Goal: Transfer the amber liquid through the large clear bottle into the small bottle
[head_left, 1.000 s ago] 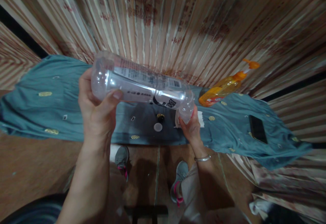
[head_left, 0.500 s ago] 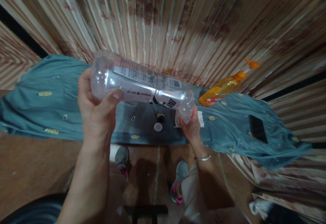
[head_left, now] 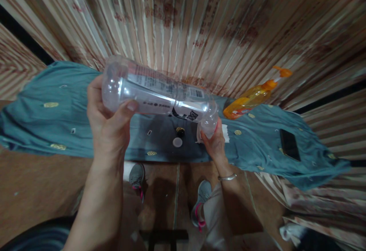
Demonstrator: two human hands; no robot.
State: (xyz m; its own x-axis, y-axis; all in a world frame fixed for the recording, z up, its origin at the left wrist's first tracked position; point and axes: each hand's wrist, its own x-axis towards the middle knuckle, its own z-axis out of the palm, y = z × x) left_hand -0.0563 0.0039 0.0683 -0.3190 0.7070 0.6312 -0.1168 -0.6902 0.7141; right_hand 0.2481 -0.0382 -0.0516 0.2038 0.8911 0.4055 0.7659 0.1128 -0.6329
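Observation:
Across the middle, a large clear plastic bottle (head_left: 154, 95) with a printed silver label lies nearly level in the air, sloping down a little to the right. My left hand (head_left: 110, 119) is closed around its base end, thumb on the near side. My right hand (head_left: 214, 140) is closed at the narrow clear end, where a bit of red shows; the fingers hide part of this end. Below the bottle, a small black round object (head_left: 180, 132) and a pale translucent disc (head_left: 177, 142) lie on the cloth. White paper (head_left: 225, 135) shows behind my right hand.
A green patterned cloth (head_left: 51, 129) covers the long narrow table. An orange pump bottle (head_left: 247, 102) stands right of the held bottle, and a dark phone (head_left: 289, 144) lies farther right. A pleated curtain (head_left: 177, 26) rises behind. My shoes (head_left: 204, 192) are below the front edge.

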